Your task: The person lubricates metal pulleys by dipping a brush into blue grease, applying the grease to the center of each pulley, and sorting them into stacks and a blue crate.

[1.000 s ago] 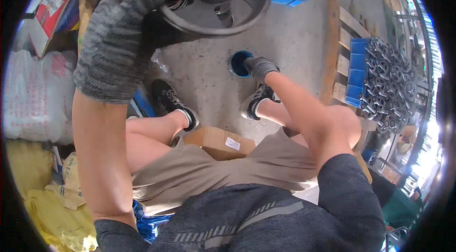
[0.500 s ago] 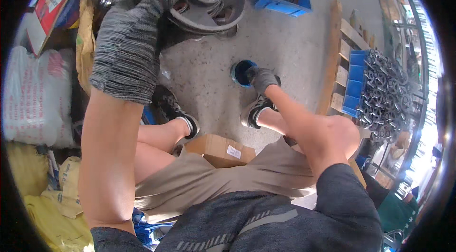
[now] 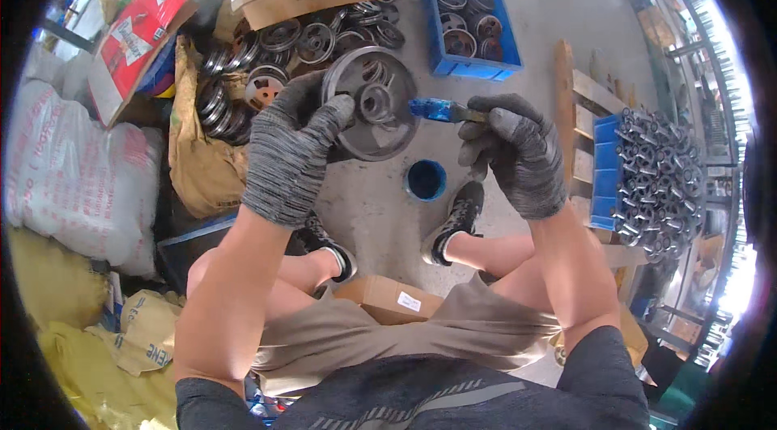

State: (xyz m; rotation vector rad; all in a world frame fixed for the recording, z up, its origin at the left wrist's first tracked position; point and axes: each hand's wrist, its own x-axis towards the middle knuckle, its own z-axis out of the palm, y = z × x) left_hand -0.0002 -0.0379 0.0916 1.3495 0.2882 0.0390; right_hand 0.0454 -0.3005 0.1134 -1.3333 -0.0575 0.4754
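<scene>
While our left hand (image 3: 290,146) clamps wheel (image 3: 375,103) by edge, right hand (image 3: 522,151) pinches brush (image 3: 439,110) near it; floor (image 3: 441,143) parts cup (image 3: 443,181) from crate (image 3: 477,67).

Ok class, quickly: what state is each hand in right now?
Left hand: closed, holding a grey metal wheel.
Right hand: closed, holding a blue-tipped brush.

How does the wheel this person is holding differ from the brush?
The wheel is broad and round; the brush is narrow and straight. The wheel looks plain grey, while the brush's exposed end is coated blue. The wheel is in the left hand, the brush in the right hand. Both are hand-held.
</scene>
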